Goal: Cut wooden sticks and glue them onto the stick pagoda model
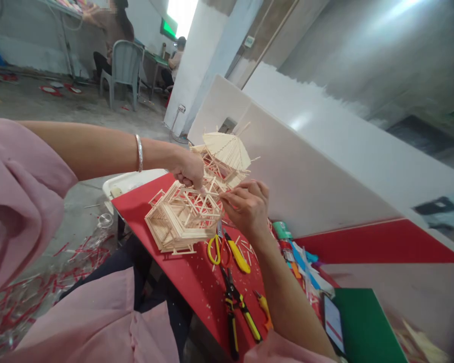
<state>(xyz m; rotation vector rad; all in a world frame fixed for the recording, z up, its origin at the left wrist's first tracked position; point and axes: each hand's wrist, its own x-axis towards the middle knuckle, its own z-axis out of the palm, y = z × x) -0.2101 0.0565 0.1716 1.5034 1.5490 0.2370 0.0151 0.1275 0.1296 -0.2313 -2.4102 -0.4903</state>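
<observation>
- White partition panel (325, 166): stands along the far edge of the work surface, behind the model and both hands.
- Red table (189, 277): carries the model, the tools and scattered stick offcuts. It appears tilted in the head view.
- Stick model (181, 219): a pale multi-tier structure of thin wooden sticks. It lies on its side on the red table, near the edge closest to the person. Its wide layered base points toward the person and its ribbed roof (227, 148) points toward the partition.
- Green board (363, 322): lies flat at the right end of the table, with a phone (333, 322) touching its near edge.
- White tray (132, 181): sits at the left end of the table, behind the left forearm.
- Left hand (189, 169): fingers are clenched around the upper frame of the model, between base and roof. A silver bracelet (139, 153) is on the wrist.
- Right hand (245, 204): thumb and fingertips are pinched on a thin strut at the model's mid-section. Whether that strut is fixed or loose cannot be told.
- Pliers (232, 307): black-and-yellow handles, lying beside the right forearm.
- Yellow scissors (215, 249): lie just below the model, next to a yellow cutter (237, 257).
</observation>
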